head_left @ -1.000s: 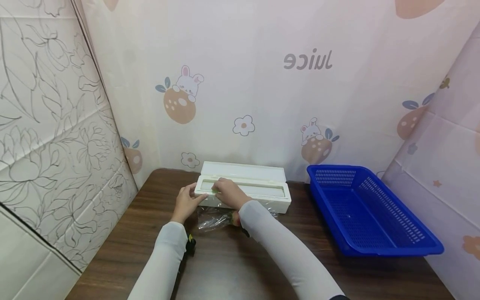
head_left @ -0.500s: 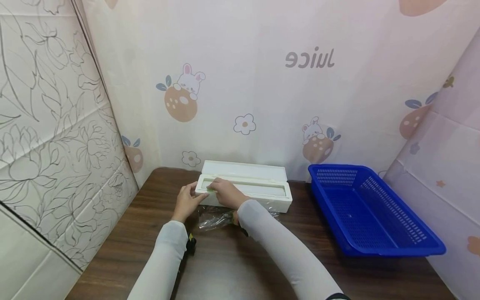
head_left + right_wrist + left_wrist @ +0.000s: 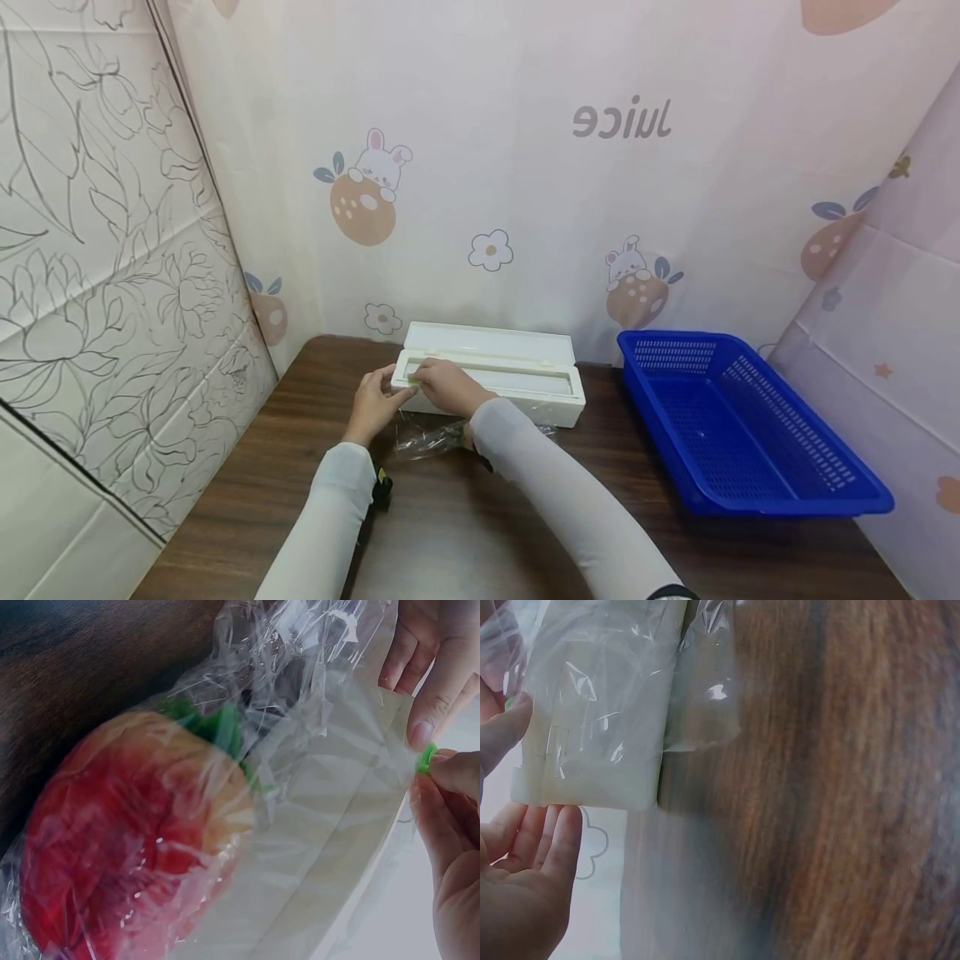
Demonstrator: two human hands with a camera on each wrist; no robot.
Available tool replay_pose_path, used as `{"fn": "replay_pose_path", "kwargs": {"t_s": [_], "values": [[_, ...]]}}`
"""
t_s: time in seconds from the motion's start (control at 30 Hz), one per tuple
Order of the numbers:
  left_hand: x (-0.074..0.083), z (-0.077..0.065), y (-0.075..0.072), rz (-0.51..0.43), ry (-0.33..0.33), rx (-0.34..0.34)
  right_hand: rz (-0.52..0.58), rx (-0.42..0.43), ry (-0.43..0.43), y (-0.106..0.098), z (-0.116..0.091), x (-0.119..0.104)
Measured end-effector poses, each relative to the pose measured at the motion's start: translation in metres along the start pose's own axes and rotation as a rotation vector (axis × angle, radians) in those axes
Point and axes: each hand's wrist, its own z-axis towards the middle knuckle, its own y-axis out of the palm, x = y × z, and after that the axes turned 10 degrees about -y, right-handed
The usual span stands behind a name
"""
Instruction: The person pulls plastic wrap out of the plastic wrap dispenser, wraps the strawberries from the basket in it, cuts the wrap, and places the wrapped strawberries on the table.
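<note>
A long white cling film dispenser stands at the table's back, its lid raised. My left hand holds its left end, the thumb on the front edge and the fingers against the end face. My right hand pinches a small green slide cutter at the dispenser's upper edge, close to my left thumb. Clear cling film hangs down the dispenser's front onto the table. Film covers a red and yellow fruit with green leaves, mostly hidden behind my right forearm in the head view.
A blue plastic basket stands on the right of the brown wooden table. Patterned curtains rise behind and at both sides. A black object with a yellow mark shows beside my left forearm.
My right hand has slid left along the dispenser with the green slide cutter, ending near my left thumb. My left hand has stayed on the dispenser's left end.
</note>
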Motion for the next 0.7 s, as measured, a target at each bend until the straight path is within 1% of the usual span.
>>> {"fn": "replay_pose_path", "kwargs": {"t_s": [0.23, 0.33, 0.47, 0.57, 0.7], "values": [[0.0, 0.0, 0.0, -0.005, 0.007, -0.003, -0.02, -0.031, 0.02, -0.001, 0.004, -0.002], [0.001, 0.0, -0.001, -0.016, 0.01, -0.006, -0.036, -0.03, 0.003, 0.002, 0.005, -0.001], [0.001, 0.0, -0.001, -0.015, 0.018, -0.003, -0.057, -0.009, -0.031, 0.006, 0.006, 0.002], [0.001, 0.0, 0.0, -0.011, 0.016, 0.003, -0.041, 0.005, -0.042, 0.008, 0.006, 0.002], [0.002, -0.002, 0.0, -0.009, 0.014, 0.006, -0.039, -0.003, -0.055, 0.01, 0.007, 0.001]]}}
